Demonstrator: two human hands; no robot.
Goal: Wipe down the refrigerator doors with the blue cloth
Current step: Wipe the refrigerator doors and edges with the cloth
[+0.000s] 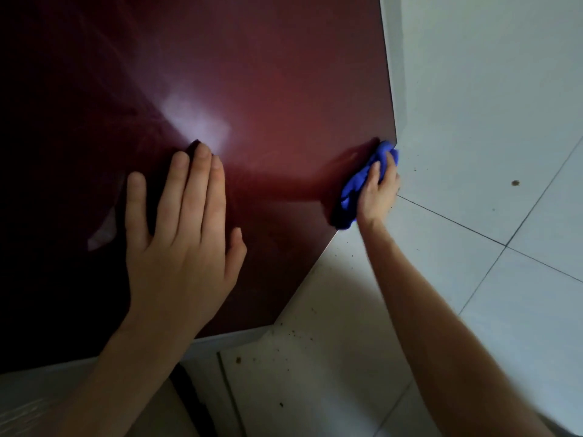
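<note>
My left hand [179, 234] is flat on the dark red fridge door [252, 89], fingers straight, lower left of the frame. My right hand [377, 192] is bunching up the blue cloth [358, 184] against the door's right edge, mid-right, next to the white tile floor [473, 184] with a few crumbs.

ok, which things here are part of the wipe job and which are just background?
In the job:
blue cloth, bunched in the right hand at the door's right edge
refrigerator door, dark red
left hand, flat on the door

Just there:
tiled floor
dark specks on it
</note>
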